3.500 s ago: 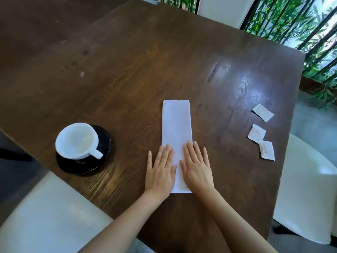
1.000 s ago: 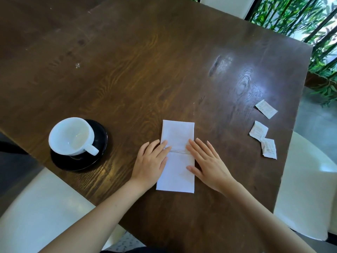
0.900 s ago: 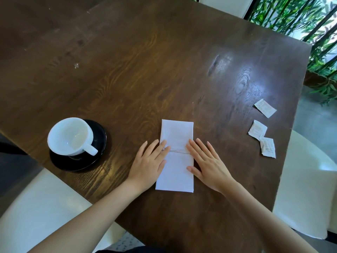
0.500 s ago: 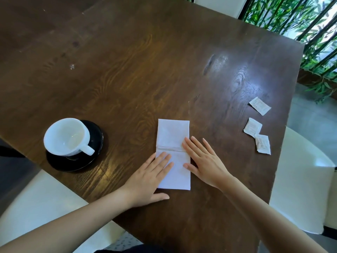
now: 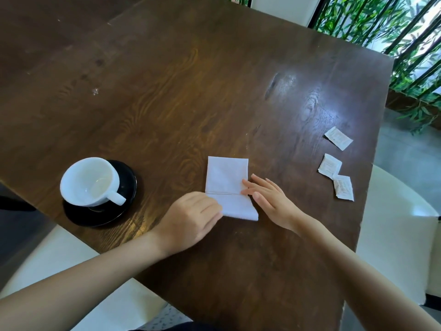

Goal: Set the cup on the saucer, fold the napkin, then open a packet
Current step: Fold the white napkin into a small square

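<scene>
The left hand (image 5: 191, 213) pinches the near corner of the napkin (image 5: 226, 177), the right hand (image 5: 269, 199) presses flat on its right edge; the raised flap should meet the far edge squarely.

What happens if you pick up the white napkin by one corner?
Probably floppy: the near end of the napkin bends where the left hand pinches it. Likely light too, so it might slide on the glossy table; the right hand presses it flat.
</scene>
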`<action>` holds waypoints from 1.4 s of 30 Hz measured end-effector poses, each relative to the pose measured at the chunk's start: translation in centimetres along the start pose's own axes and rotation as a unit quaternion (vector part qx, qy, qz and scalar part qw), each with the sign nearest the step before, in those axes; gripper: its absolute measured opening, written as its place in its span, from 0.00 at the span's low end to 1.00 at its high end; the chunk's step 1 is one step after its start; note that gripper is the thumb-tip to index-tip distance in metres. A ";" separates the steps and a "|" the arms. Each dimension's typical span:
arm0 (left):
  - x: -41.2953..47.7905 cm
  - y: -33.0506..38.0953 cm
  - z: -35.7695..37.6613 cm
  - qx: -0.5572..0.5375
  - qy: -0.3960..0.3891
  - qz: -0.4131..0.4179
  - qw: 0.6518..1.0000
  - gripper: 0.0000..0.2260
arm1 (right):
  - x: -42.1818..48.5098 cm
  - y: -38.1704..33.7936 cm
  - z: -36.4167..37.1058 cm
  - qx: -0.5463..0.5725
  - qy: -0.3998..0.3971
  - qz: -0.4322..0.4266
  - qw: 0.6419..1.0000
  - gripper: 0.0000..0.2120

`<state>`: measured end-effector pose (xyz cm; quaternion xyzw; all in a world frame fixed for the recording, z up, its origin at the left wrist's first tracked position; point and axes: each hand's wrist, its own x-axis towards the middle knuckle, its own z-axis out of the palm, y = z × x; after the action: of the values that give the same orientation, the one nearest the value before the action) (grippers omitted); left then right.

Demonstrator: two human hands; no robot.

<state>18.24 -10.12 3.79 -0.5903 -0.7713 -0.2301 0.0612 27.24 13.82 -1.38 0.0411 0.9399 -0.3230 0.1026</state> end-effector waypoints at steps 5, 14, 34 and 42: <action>3.7 -2.2 -0.5 -0.070 0.023 -0.141 0.987 0.08 | 0.3 -0.9 -0.8 0.129 0.005 0.048 0.990 0.20; 9.2 -7.9 5.1 -0.163 -0.074 -0.329 0.927 0.09 | 3.4 -2.2 -0.7 0.257 0.238 0.219 0.910 0.12; 9.6 -8.1 8.4 -0.067 0.022 -0.340 0.938 0.11 | 8.1 -2.8 -2.1 0.172 0.264 0.203 0.927 0.03; 9.4 -8.2 8.3 -0.069 0.029 -0.331 0.941 0.10 | 8.7 -1.9 -1.9 0.148 0.244 0.180 0.941 0.05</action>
<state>9.25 0.06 -2.46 -0.2972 -0.9033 -0.3071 -0.0368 18.17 13.54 -0.70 0.3020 0.8547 -0.4144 -0.0811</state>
